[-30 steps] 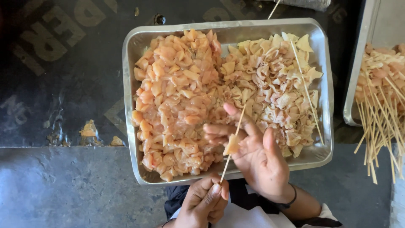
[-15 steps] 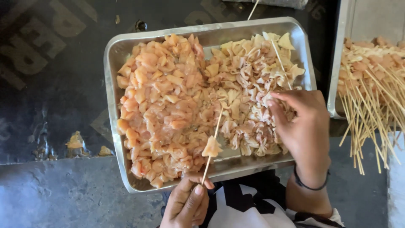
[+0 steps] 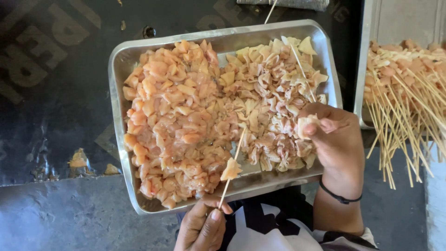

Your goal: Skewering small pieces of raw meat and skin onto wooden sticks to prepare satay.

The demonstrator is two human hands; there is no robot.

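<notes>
My left hand pinches the lower end of a thin wooden skewer that points up over a metal tray. One chunk of raw chicken is threaded on the stick. My right hand hovers over the tray's right side and holds a pale piece of skin between thumb and fingers. The tray holds pinkish chicken chunks on the left and pale skin pieces on the right. A loose skewer lies across the skin pile.
A second metal tray at the right edge holds several finished skewers with sticks hanging toward me. The tray rests on a dark board with a grey floor below it. Scraps lie on the board's left.
My right hand left the skewer, reached right into the skin pile and lifted a piece. The left hand kept holding the skewer with its chicken chunk. The view shifted slightly.
</notes>
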